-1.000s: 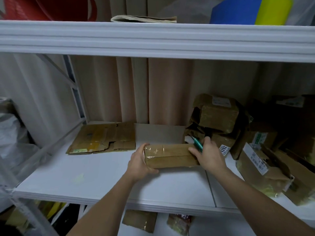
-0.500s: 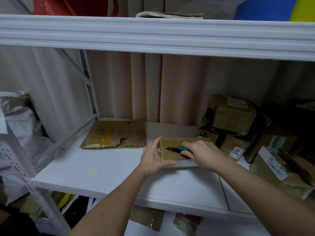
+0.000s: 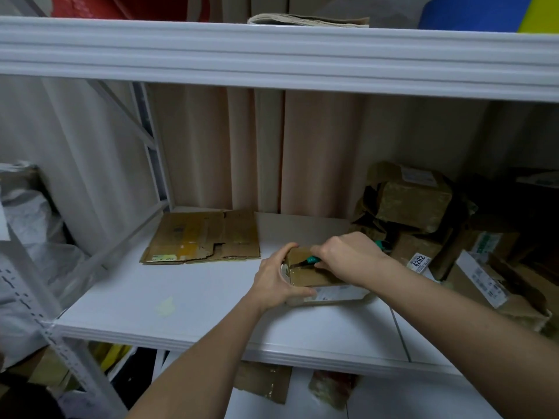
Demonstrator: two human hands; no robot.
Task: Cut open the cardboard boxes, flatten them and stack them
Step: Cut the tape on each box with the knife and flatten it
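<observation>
A small taped cardboard box (image 3: 305, 275) lies on the white shelf (image 3: 187, 300), a white label on its near side. My left hand (image 3: 279, 281) grips its left end, thumb on top. My right hand (image 3: 348, 257) holds a green-handled knife (image 3: 311, 260) with the blade against the tape on the box's top face. To the left at the back lies a stack of flattened cardboard (image 3: 202, 237). A pile of unopened boxes (image 3: 417, 219) fills the right side of the shelf.
An upper shelf (image 3: 272, 52) hangs overhead with a folded paper and coloured items on it. Grey plastic bags (image 3: 27, 237) sit left of the shelf's upright. More cardboard (image 3: 263, 385) lies on the shelf below. A curtain hangs behind.
The box has been turned so another face is up, and my right hand has brought the knife from the box's right end down onto its top, blade pointing left.
</observation>
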